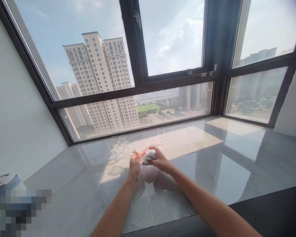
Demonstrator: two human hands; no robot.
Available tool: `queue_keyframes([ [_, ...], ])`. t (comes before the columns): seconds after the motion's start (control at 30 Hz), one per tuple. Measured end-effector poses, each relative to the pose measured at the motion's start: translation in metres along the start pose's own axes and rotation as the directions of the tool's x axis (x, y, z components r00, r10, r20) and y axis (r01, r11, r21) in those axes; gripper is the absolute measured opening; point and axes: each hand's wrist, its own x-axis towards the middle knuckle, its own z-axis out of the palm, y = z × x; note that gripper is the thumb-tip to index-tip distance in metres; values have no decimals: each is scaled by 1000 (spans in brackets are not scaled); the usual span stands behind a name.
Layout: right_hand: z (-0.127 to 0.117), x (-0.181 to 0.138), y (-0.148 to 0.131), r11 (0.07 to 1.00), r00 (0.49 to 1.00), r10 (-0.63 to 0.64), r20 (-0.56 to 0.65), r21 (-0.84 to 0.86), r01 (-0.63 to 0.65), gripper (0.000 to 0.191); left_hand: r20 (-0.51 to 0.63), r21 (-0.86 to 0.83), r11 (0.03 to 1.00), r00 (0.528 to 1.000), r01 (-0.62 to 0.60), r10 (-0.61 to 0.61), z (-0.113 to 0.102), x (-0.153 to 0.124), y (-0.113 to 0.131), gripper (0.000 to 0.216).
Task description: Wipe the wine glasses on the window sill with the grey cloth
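Observation:
My left hand [135, 162] is closed around a clear wine glass [129, 147], which is tilted, its bowl showing to the left of the fingers. Part of this glass is hidden by the hand. Bunched in my right hand [160, 160] is a grey-white cloth [150, 158], close beside the left fingers; whether it touches the glass I cannot tell. Just left of my hands, several clear stemmed glasses [115, 146] stand grouped on the glossy grey marble-look sill [177, 177]. Beyond my right hand, one more wine glass [160, 135] stands upright by itself.
Dark-framed windows [172, 80] rise behind the sill, with a handle [137, 19] on one pane. A white wall [22, 98] bounds the left side. At lower left is a white-lidded object [5, 180], partly blurred out. The sill's front edge [162, 224] runs below my forearms.

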Motion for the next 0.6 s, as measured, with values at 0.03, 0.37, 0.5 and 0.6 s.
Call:
queue_keyframes([
  [0.03, 0, 0, -1, 1000, 1000, -4, -12, 7, 4, 62, -19, 36, 999, 1000, 6, -5, -1, 1, 0, 40],
  [0.37, 0, 0, -6, 987, 972, -154, -178, -74, 142, 55, -189, 288, 951, 980, 112, -59, -2, -4, 10, 38],
  [0.5, -2, 2, -6, 985, 948, -151, -281, -122, 120, 53, -29, 370, 929, 1000, 9, 1, 5, -5, 5, 36],
  [0.6, -6, 3, -8, 987, 905, -143, -400, -123, 101, 53, 20, 393, 919, 1000, -21, 14, 6, -4, 3, 39],
])
